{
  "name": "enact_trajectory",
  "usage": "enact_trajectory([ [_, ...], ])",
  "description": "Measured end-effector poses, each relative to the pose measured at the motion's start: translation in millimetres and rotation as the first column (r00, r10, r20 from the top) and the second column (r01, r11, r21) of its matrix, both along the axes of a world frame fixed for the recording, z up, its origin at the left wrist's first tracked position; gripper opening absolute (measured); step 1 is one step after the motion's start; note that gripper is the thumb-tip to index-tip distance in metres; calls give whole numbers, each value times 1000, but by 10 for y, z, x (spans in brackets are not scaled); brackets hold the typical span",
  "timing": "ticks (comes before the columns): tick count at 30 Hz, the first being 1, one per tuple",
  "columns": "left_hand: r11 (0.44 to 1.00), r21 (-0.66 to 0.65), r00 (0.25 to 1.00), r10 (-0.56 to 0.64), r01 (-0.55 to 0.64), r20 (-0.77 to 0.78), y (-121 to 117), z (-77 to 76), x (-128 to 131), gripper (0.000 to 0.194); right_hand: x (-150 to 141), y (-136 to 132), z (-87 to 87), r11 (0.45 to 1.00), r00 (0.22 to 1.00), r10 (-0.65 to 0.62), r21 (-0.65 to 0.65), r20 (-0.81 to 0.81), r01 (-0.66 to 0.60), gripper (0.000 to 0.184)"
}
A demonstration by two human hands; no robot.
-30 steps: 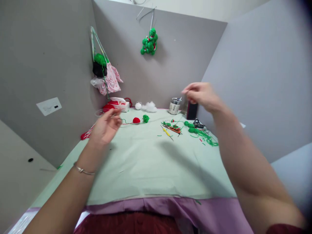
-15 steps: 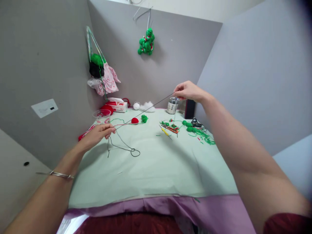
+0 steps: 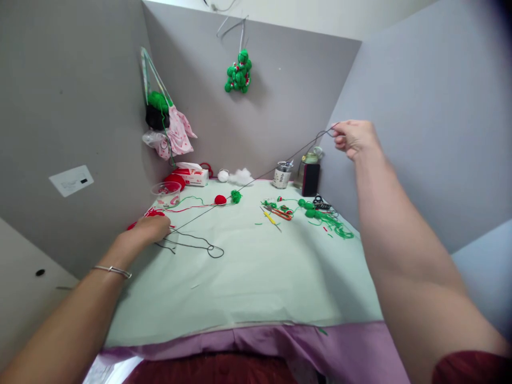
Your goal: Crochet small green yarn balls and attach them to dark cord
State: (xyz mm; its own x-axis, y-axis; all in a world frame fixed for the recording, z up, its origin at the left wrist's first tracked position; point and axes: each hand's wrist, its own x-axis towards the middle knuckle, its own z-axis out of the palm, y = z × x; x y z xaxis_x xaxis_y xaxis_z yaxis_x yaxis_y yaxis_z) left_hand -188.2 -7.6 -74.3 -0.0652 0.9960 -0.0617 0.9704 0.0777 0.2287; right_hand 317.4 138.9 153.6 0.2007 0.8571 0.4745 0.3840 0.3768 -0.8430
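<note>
A thin dark yarn (image 3: 304, 145) runs straight and slanting between my two hands. My right hand (image 3: 353, 137) is raised at the right, thumb and fingers pinched on its upper end, with a small loop beside the fingertips. Low over the table's left side, my left hand (image 3: 154, 228) is closed at the yarn's lower end; its fingertips are partly hidden. Slack dark yarn lies in a loop on the table to the right of that hand. Close behind my left hand are red yarn (image 3: 155, 213) and a clear plastic tub (image 3: 166, 193).
A red yarn ball (image 3: 220, 200) and a green yarn clump (image 3: 236, 197) lie mid-table. Farther right are orange-handled snips (image 3: 281, 214), a yellow-handled tool (image 3: 270, 217) and green yarn pieces (image 3: 340, 226). A can (image 3: 282, 176) and a tissue box (image 3: 194, 175) stand at the back.
My right hand has moved up and to the right, lengthening the stretched yarn. My left hand has moved left and down toward the table, and the slack loop shifted slightly left.
</note>
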Motion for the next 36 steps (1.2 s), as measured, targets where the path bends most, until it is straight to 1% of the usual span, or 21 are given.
enact_trajectory([
  [2,999,-36,1000,13,-14,-27,20,87,20,14,-3,-83,50,999,997,-22,31,67,20,7],
  [3,999,-41,1000,6,-7,-28,14,151,63,18,-50,-160,47,999,991,-5,34,134,0,7],
  [5,1000,22,1000,-15,15,0,-33,319,236,29,-237,-383,-31,993,953,120,-19,277,-120,8],
  [6,996,81,998,-48,46,29,-74,416,369,30,-367,-523,-108,973,907,233,-88,352,-216,8],
  [7,975,220,996,-53,37,69,-125,513,532,32,-513,-676,-207,934,837,356,-172,415,-312,6],
  [8,916,398,986,-98,38,132,-183,603,717,31,-665,-835,-324,900,785,435,-225,441,-372,4],
  [9,831,556,955,-177,16,237,-247,679,918,24,-816,-993,-450,858,723,513,-279,463,-431,3],
  [10,768,640,893,-278,-14,353,-313,734,1121,21,-956,-1142,-578,797,624,601,-323,499,-510,3],
  [11,752,657,796,-366,-53,482,-379,766,1315,28,-1080,-1274,-700,741,548,666,-366,507,-563,6],
  [12,797,603,664,-431,-36,611,-440,774,1487,35,-1181,-1385,-808,691,496,717,-401,490,-602,8],
  [13,858,512,508,-461,46,727,-495,762,1626,38,-1256,-1470,-898,657,474,746,-402,468,-638,8],
  [14,891,431,371,-453,146,811,-539,734,1726,40,-1304,-1525,-967,632,467,768,-402,438,-662,9],
  [15,903,352,292,-415,245,862,-572,697,1781,39,-1324,-1552,-1017,612,473,787,-402,397,-681,10],
  [16,905,293,260,-377,309,889,-592,658,1794,35,-1318,-1553,-1053,597,487,801,-401,348,-695,11],
  [18,919,242,287,-334,312,898,-598,591,1712,29,-1244,-1490,-1106,565,519,824,-409,228,-716,16],
  [21,947,292,389,-322,137,863,-565,547,1454,28,-1063,-1334,-1209,520,552,833,-396,38,-757,22],
  [25,933,352,682,-205,-82,702,-543,516,1157,28,-875,-1221,-1375,551,616,768,-308,-177,-776,26],
  [28,915,370,832,-75,-162,549,-529,434,1013,28,-789,-1230,-1416,583,625,720,-227,-302,-780,27],
  [32,927,337,964,80,-166,253,-490,311,930,21,-730,-1267,-1392,627,624,685,-133,-375,-768,29],
  [34,907,407,986,47,-111,163,-497,302,997,19,-765,-1298,-1395,642,642,676,-138,-362,-754,28],
  [36,852,522,974,-74,-51,216,-534,351,1145,30,-853,-1350,-1419,643,664,683,-179,-305,-744,27],
])
